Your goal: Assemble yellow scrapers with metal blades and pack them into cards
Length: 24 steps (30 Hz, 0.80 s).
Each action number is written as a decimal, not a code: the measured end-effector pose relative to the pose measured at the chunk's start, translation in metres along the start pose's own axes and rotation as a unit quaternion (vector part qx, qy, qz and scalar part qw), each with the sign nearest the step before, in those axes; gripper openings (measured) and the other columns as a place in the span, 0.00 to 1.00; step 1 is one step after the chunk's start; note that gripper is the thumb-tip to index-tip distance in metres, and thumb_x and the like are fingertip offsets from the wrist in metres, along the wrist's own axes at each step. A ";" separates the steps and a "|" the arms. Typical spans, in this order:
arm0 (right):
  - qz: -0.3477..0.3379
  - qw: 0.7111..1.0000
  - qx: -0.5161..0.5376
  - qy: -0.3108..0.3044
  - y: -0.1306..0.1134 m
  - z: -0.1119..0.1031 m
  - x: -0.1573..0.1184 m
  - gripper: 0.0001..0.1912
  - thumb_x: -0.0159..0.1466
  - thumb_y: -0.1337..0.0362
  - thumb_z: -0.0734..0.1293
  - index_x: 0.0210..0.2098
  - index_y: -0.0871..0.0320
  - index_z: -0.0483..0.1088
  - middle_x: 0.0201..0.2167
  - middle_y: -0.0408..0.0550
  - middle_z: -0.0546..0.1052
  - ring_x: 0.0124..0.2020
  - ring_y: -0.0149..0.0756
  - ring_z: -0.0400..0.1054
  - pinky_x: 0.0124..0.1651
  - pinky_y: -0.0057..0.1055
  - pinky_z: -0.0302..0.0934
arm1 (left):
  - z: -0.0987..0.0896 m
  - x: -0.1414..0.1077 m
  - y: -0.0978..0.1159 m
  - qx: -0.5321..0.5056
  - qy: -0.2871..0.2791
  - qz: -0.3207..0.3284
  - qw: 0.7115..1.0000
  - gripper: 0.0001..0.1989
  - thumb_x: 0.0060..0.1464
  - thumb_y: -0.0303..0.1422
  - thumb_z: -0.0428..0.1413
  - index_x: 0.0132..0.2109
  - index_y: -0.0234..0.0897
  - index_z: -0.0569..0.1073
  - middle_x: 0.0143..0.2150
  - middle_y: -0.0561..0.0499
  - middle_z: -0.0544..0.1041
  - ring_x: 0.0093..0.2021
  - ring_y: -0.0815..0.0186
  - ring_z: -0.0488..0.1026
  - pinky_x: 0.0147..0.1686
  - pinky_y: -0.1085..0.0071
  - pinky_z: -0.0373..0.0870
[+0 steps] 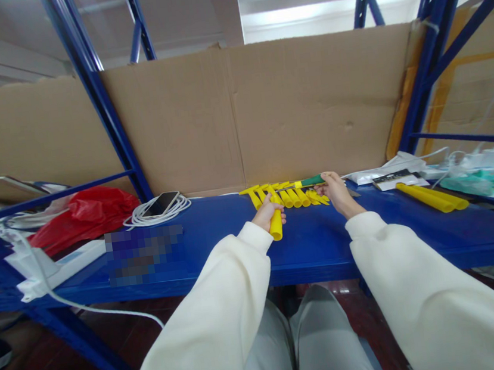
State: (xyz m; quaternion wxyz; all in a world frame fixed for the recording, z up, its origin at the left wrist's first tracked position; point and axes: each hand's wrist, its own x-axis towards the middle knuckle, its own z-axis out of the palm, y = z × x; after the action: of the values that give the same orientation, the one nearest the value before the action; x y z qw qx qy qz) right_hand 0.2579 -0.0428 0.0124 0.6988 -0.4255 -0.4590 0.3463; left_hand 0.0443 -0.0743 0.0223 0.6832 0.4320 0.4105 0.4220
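My left hand (269, 212) is closed around a yellow tube (276, 229) whose wide end points toward me. In my right hand (335, 192) is a screwdriver with a green and yellow handle (311, 181). Its thin shaft points left, to the upper part of the held tube; whether the tip touches it is too small to tell. Behind and between my hands lies a row of similar yellow tubes (295, 198) on the blue shelf (221, 236). Smaller yellow pieces (317, 197) lie at the row's right end, close to my right hand.
Two longer yellow tubes (433, 196) lie to the right, near a white packet (386, 166) and a green-white bundle (476, 181). On the left are a coiled white cable (182, 206), a phone (162, 204), a red bag (92, 213) and a white power strip (80, 259). Cardboard (309, 105) stands behind.
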 end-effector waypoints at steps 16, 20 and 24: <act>0.073 0.991 0.110 -0.038 -0.017 -0.003 -0.009 0.12 0.66 0.57 0.72 0.31 0.55 0.67 0.20 0.42 0.77 0.18 0.28 0.70 0.23 0.23 0.67 | 0.007 -0.010 0.003 0.021 0.029 0.005 0.999 0.43 0.57 0.16 0.46 0.75 0.48 0.47 0.26 0.60 0.62 0.17 0.74 0.59 0.18 0.81 0.56; 0.060 0.992 0.096 -0.050 -0.016 -0.004 -0.007 0.17 0.65 0.55 0.74 0.29 0.55 0.64 0.19 0.41 0.74 0.17 0.27 0.67 0.21 0.21 0.64 | 0.005 -0.008 0.002 0.017 0.022 0.004 1.000 0.46 0.54 0.17 0.49 0.75 0.50 0.46 0.26 0.59 0.63 0.18 0.74 0.60 0.19 0.80 0.58; 0.047 0.995 0.080 -0.028 -0.010 -0.005 -0.003 0.20 0.61 0.53 0.76 0.29 0.54 0.62 0.17 0.38 0.70 0.15 0.26 0.64 0.18 0.21 0.59 | 0.003 -0.005 0.001 0.024 0.010 0.008 1.000 0.47 0.53 0.17 0.50 0.75 0.50 0.45 0.26 0.60 0.63 0.18 0.74 0.61 0.19 0.80 0.59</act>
State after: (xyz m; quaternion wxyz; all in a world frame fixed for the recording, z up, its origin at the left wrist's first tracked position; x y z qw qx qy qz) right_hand 0.2627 -0.0504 0.0196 0.7004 -0.3790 -0.4289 0.4265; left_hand 0.0451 -0.0788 0.0253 0.6650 0.4478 0.4237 0.4216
